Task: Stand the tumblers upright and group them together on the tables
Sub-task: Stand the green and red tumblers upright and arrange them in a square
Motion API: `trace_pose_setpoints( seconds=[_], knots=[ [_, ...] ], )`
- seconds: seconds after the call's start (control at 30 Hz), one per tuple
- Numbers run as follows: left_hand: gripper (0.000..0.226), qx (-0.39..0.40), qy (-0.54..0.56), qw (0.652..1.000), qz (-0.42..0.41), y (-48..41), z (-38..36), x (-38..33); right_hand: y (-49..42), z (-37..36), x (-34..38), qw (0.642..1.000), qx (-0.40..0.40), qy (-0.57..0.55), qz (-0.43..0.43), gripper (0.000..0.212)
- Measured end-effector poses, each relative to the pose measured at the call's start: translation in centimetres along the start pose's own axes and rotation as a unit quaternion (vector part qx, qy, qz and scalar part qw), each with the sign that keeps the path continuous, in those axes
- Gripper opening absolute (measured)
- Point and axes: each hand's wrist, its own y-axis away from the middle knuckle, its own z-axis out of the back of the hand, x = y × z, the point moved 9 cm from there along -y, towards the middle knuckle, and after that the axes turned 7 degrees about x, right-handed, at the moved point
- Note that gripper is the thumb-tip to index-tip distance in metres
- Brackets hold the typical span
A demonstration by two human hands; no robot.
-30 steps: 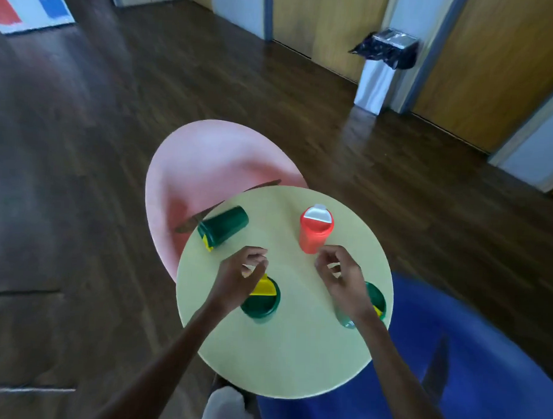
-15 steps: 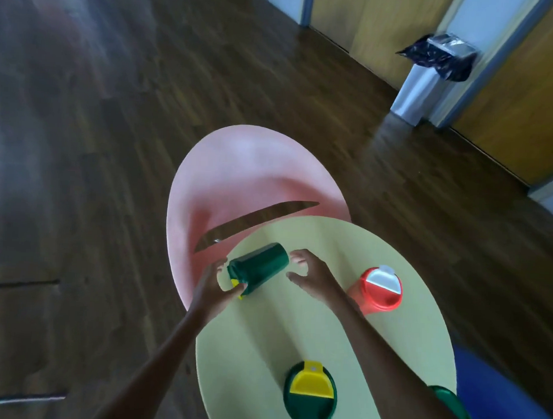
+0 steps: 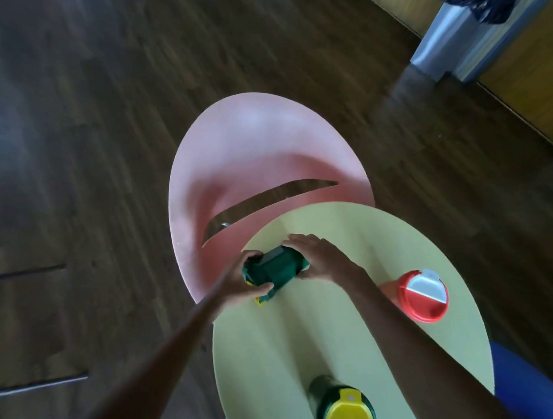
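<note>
A dark, glossy wood-plank floor [image 3: 83, 140] fills the background, blurred. On it stands a smooth, round, pale yellow-green table [image 3: 295, 351]. A pink moulded plastic chair [image 3: 255, 139] with a curved slot in its shell sits against the table's far edge, and a blue chair [image 3: 529, 381] shows at the lower right. A brushed steel bin [image 3: 444, 42] stands against a wood-panelled wall at the upper right.

A dark green cylindrical plastic tumbler [image 3: 278, 267] lies tilted on its side at the far left rim of the table, held between both hands. The left hand [image 3: 238, 283] wraps its curled fingers round the lid end, where a sliver of yellow shows. The right hand [image 3: 320, 258] cups the base end, fingers draped over the far side and thumb on the near side.

Well apart to the right, a red plastic tumbler with a white flip lid [image 3: 422, 297] stands upright. Near the front edge, a second green tumbler with a yellow flip lid [image 3: 343, 406] stands upright too.
</note>
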Motion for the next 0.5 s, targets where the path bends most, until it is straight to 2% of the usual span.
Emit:
trace_pose_setpoints(
  seconds=[0.07, 0.2, 0.37, 0.5],
  knots=[
    [0.073, -0.011, 0.027, 1.000, -0.008, 0.3, 0.5, -0.4, 0.1, -0.1, 0.2, 0.999, -0.010, -0.031, 0.014, 0.075],
    [0.061, -0.025, 0.066, 0.997, -0.043, 0.7, 2.4, -3.1, 1.8, 0.3, 0.0, 0.979, -0.070, -0.188, 0.034, 0.076],
    [0.070, -0.041, 0.075, 0.988, -0.125, 1.1, 5.2, -8.2, 5.1, 2.0, 0.1, 0.916, -0.169, -0.365, 0.006, 0.075],
    [0.076, -0.052, 0.089, 0.981, -0.162, 1.8, 5.2, -10.7, 7.1, 2.5, 0.2, 0.865, -0.205, -0.458, -0.020, 0.071]
  ],
)
